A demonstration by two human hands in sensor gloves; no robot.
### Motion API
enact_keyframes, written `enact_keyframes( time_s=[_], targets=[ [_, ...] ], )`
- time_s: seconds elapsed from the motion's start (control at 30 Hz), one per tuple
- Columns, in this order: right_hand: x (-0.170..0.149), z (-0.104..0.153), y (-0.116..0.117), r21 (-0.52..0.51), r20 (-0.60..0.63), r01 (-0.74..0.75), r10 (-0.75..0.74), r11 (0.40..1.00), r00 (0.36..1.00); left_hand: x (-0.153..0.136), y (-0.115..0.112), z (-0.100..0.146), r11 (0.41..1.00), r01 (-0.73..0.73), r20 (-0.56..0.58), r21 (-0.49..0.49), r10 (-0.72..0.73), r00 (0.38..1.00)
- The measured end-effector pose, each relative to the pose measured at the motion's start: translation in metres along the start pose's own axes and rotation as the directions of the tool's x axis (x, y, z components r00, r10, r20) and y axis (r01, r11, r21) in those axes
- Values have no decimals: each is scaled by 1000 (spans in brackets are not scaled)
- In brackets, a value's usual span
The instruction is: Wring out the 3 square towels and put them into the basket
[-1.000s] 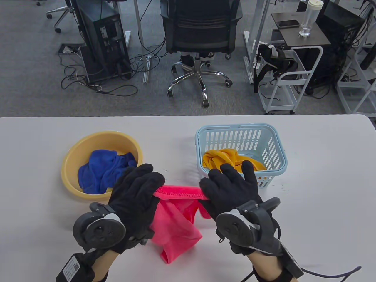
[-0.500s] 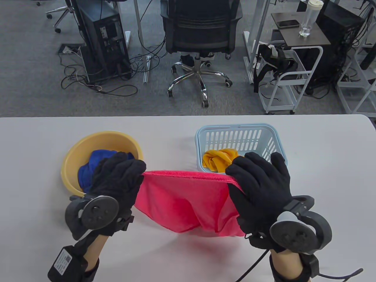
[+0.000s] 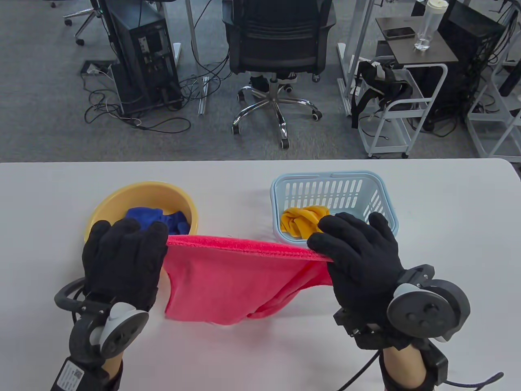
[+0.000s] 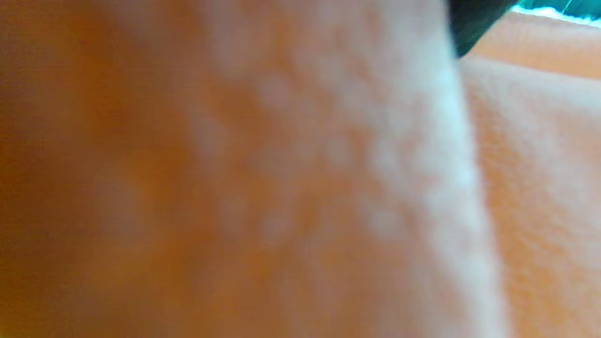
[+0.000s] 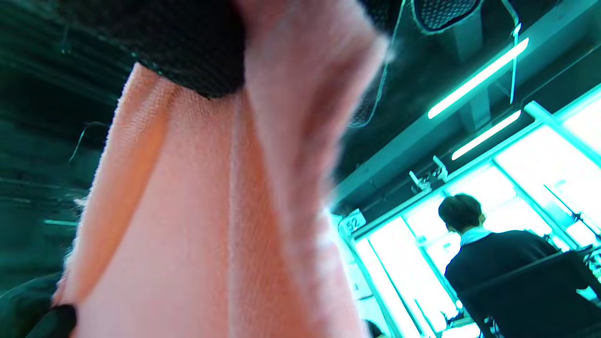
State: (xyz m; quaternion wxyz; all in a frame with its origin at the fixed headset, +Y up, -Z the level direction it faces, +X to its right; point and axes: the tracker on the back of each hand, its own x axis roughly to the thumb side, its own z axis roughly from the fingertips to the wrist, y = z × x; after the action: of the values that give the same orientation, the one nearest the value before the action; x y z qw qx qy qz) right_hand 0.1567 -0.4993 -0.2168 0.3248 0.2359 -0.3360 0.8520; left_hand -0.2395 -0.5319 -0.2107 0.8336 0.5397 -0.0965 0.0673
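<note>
In basket (image 3: 382,195), yellow towel (image 3: 303,220)

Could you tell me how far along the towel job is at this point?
One done: the yellow towel lies twisted in the basket. In hand: the left hand and right hand stretch the pink towel, unwrung. Left: the blue towel in the bowl.

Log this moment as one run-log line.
left hand: grips pink towel | right hand: grips it | yellow towel: in basket
</note>
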Motion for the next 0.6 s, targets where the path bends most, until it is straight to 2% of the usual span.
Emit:
enact_keyframes(
  time_s=[0.07,0.13,0.2,0.27,0.33,0.43,0.53,0.6],
  targets=[
    [-5,0,2,-52,24,13,-12,999,1000,-2,-2,0,991,-133,27,-22,134,991],
    [-13,-3,10,12,161,175,-174,985,971,-5,-5,1,939,-338,16,-69,340,940],
    [-21,-7,19,87,186,345,-356,934,916,-3,-11,2,843,-528,-15,-101,529,848],
    [-29,-9,39,120,122,531,-543,839,831,5,-18,5,704,-700,-68,-123,697,714],
    [-30,-10,58,145,77,618,-631,773,772,14,-22,7,604,-784,-81,-143,782,618],
    [-24,-8,84,168,16,682,-693,712,720,29,-28,12,505,-847,-111,-164,844,525],
    [-9,-3,104,185,-43,698,-704,692,709,44,-36,20,413,-891,-165,-191,881,444],
    [3,1,115,216,-38,679,-688,702,724,54,-44,28,373,-901,-220,-221,881,419]
  ],
)
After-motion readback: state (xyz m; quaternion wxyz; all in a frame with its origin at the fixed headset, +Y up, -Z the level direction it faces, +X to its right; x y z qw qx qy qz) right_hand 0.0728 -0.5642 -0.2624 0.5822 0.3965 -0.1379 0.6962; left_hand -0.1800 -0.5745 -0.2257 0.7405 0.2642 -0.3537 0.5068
